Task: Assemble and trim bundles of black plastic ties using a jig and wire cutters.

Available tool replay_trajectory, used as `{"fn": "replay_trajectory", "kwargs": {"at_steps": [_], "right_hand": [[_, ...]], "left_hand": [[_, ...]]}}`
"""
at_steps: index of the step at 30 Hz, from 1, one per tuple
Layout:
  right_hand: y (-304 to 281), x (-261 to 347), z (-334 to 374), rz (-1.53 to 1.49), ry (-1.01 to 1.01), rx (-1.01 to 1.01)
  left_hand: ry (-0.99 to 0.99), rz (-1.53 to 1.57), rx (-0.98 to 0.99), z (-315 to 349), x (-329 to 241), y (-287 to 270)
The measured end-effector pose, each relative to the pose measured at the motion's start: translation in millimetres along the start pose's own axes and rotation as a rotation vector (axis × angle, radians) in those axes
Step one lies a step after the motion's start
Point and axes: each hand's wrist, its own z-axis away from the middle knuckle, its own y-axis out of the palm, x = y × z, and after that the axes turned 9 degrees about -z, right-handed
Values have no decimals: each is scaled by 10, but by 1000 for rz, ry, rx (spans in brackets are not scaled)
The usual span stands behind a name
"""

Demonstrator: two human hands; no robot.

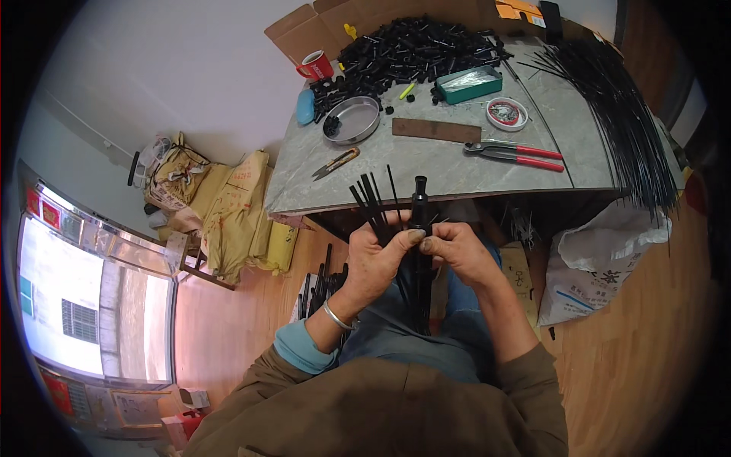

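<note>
My left hand point(371, 266) is closed around several thin black rods point(368, 196) that fan out above its fingers. Its thumb presses on a black tube-shaped piece point(419, 204) with a narrow, stepped top. Thumb and fingers of my right hand point(466, 255) pinch the same black piece from the other side, so both thumbs almost meet on it. The piece stands nearly upright over my lap, just in front of the table edge. My fingers partly hide its middle, and its lower end merges with dark shapes on my lap.
On the grey table point(457, 179) lie a heap of black parts point(426, 47), red-handled pincers point(518, 154), a brown wooden strip point(436, 129), small snips point(336, 164), a round metal dish point(365, 122), a green box point(470, 85) and long black rods point(609, 107). A white sack point(590, 274) stands at right.
</note>
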Motion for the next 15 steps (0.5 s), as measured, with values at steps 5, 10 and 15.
{"fn": "replay_trajectory", "kwargs": {"at_steps": [5,10,15], "right_hand": [[174,31,31,124,-95,-72],[227,-46,90,245,-227,-166],[353,6,163,250,-228,-257]], "left_hand": [[-71,146,40,-51,-40,-42],[-84,183,17,-67,-7,-21],[-95,164,-39,-49,67,-2]]}}
